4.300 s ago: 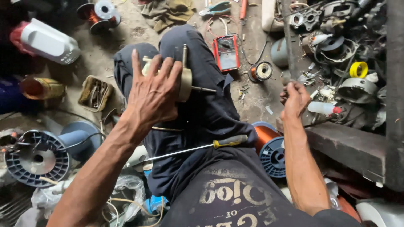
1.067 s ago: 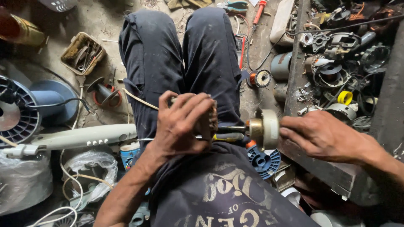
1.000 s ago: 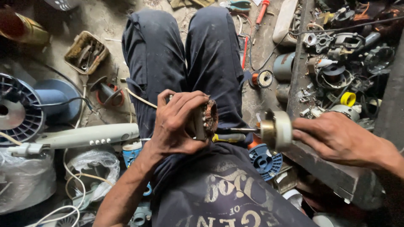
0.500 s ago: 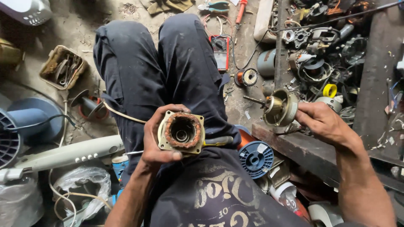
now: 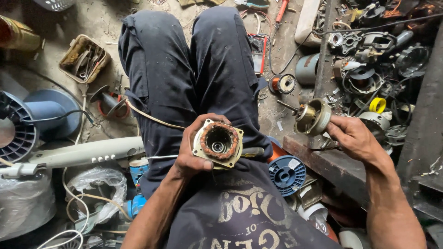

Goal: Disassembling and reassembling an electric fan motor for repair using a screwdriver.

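Left hand (image 5: pixel 191 154) grips the motor shell (image 5: pixel 218 143) over the lap, open end up. Right hand (image 5: pixel 353 136) pinches the rotor (image 5: pixel 311 117) well apart, above the cluttered wooden bench edge (image 5: pixel 323 159).

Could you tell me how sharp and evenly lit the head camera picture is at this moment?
Head view: soft daylight, no glare; the stator in the left hand is sharp, the right hand too; lower left corner falls into shadow; edges bend slightly from the wide lens.

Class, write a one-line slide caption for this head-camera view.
Seated over a cluttered floor, the left hand holds a motor stator with copper windings while the right hand holds the rotor apart.
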